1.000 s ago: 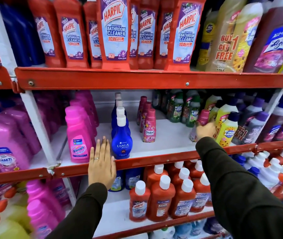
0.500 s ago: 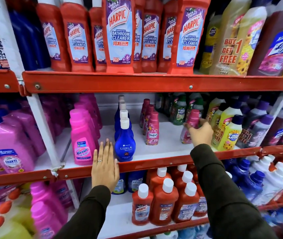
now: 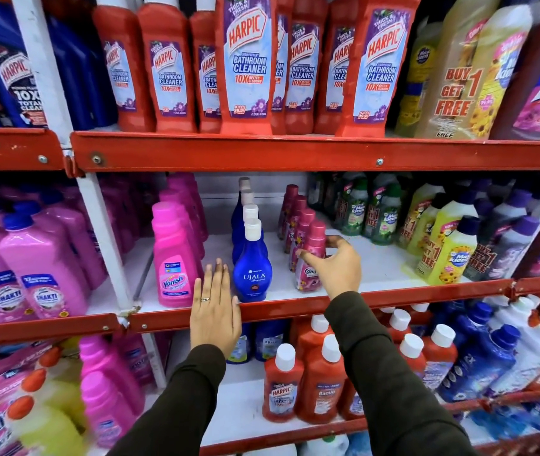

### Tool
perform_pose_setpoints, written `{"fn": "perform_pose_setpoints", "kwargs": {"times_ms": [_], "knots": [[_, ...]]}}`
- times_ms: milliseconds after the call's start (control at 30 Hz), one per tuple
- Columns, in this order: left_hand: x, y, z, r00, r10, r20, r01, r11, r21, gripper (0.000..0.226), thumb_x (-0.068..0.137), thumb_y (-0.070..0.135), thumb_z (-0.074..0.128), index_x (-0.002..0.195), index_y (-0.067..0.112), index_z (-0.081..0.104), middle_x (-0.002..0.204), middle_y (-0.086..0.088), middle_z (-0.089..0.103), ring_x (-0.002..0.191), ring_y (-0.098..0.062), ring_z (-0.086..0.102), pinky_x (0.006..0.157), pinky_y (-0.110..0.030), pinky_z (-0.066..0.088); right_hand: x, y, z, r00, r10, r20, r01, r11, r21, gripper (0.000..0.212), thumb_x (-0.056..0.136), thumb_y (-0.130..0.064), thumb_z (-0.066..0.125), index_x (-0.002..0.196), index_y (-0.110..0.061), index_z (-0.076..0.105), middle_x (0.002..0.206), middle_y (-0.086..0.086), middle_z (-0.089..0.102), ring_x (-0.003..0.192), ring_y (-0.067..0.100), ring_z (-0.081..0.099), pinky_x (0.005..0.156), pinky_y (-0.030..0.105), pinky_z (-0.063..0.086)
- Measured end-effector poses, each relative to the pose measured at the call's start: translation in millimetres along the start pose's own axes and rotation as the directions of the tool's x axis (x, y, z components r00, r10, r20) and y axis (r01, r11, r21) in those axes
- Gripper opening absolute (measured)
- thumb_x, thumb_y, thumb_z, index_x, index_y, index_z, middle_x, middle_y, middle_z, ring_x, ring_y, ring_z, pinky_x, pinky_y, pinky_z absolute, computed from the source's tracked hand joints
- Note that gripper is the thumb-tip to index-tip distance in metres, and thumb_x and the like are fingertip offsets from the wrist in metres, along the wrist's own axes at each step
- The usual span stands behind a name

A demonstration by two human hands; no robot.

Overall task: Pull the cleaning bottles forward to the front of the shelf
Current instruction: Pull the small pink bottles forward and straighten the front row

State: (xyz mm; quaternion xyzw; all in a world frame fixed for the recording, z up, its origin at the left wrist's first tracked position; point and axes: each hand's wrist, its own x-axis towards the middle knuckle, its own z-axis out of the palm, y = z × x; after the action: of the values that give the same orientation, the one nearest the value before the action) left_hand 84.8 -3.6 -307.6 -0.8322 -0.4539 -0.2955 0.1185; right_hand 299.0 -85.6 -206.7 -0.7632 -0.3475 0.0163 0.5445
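On the middle shelf (image 3: 426,289) stand three rows of bottles running front to back. A pink Vanish bottle (image 3: 173,268) leads the left row and a blue Ujala bottle (image 3: 252,274) leads the middle row. A small pink Comfort bottle (image 3: 315,243) stands at the head of the third row, near the red front rail. My right hand (image 3: 337,271) wraps it, thumb on its left side and fingers behind it. My left hand (image 3: 216,307) lies flat and open against the red rail, between the Vanish and Ujala bottles.
Green bottles (image 3: 354,209) sit deep at the back; bare white shelf lies in front of them. Yellow Max Kleen bottles (image 3: 453,255) stand at the right, pink Shakti bottles (image 3: 38,268) left of the white upright (image 3: 104,238). Red Harpic bottles (image 3: 249,67) fill the shelf above.
My right hand carried a small pink bottle leftward from beside the yellow bottles to the front of the pink Comfort row. My left hand stayed on the rail.
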Motion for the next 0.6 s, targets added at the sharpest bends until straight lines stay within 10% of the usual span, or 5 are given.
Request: {"fn": "perform_pose_setpoints", "kwargs": {"times_ms": [400, 600], "knots": [[-1.7, 3.1, -4.3, 0.999, -0.043, 0.023, 0.045, 0.993, -0.106, 0.067, 0.095, 0.027, 0.028, 0.157, 0.001, 0.023, 0.167, -0.015, 0.017, 0.155, -0.031, 0.019, 0.125, -0.046, 0.010, -6.6, 10.0, 5.9, 0.997, -0.074, 0.009, 0.074, 0.993, -0.090, 0.063, 0.069, -0.057, 0.081, 0.117, -0.020, 0.061, 0.117, 0.000, 0.070, 0.103, 0.018, 0.067, 0.090, 0.033, 0.055], [-11.8, 50.7, -21.9, 0.996, 0.030, -0.079, -0.056, 0.934, -0.352, 0.072, 0.097, 0.025, 0.035, 0.161, 0.015, 0.004, 0.170, -0.005, 0.004, 0.158, -0.021, 0.000, 0.127, -0.039, -0.007, -18.6, 16.9, -0.5, 0.992, -0.013, 0.125, -0.030, 0.942, 0.335, 0.055, 0.094, -0.048, 0.061, 0.138, -0.017, 0.051, 0.135, 0.001, 0.051, 0.122, 0.013, 0.052, 0.096, 0.017, 0.042]]}}
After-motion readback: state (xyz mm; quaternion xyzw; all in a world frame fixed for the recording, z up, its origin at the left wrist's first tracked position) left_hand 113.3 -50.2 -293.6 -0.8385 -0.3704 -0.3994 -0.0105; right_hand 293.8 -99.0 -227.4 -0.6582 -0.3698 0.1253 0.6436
